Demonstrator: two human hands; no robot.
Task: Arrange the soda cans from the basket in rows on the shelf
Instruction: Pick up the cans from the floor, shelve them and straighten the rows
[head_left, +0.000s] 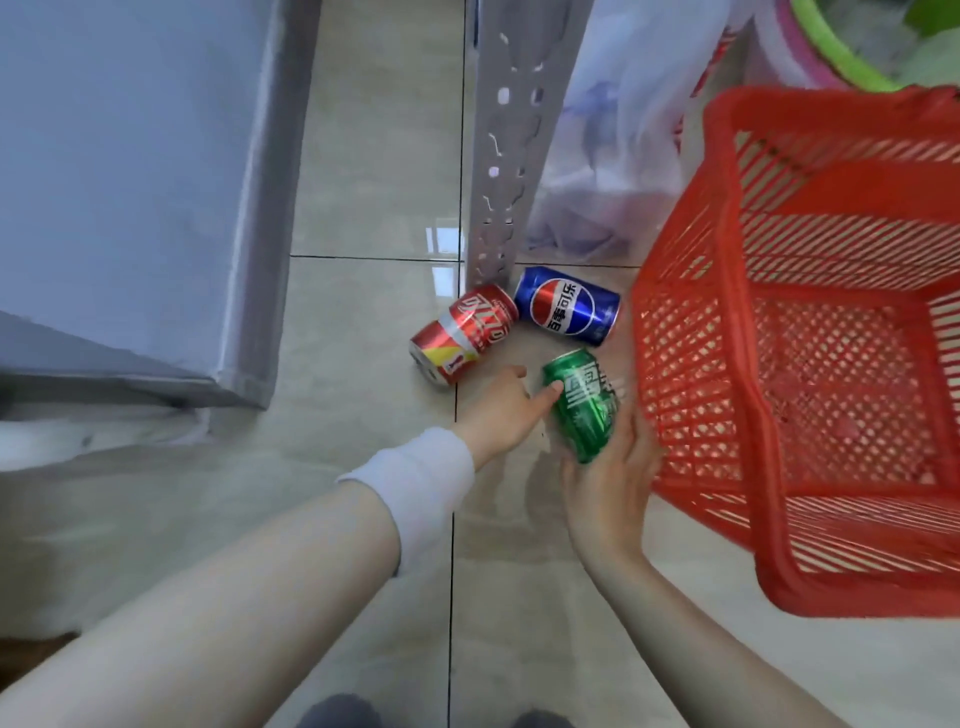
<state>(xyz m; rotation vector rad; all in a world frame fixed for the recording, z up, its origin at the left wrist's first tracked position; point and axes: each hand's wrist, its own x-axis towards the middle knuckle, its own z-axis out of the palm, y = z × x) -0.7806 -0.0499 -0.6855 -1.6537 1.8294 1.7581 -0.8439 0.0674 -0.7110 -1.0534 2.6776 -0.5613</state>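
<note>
Green can (582, 410) is in your grasp, tilted, low by the floor (363, 182); whether it touches the tiles is hard to tell. Your right hand (608, 493) wraps its lower end, thumb on one side, fingers up the other, right against the basket (727, 291) wall. Your left hand (493, 415), a white cuff (415, 488) at the wrist, is loose and unclenched, only the thumb tip resting on the can's upper side. Just beyond, the red can (467, 332) and the blue can (569, 304) lie on their sides on the floor, close together at the foot of the grey perforated shelf post (498, 156). The red basket is tipped, its mouth towards you, nothing inside. The shelf (130, 182) sits off to your left, and a clear plastic bag (613, 156) slumps behind the post.
</note>
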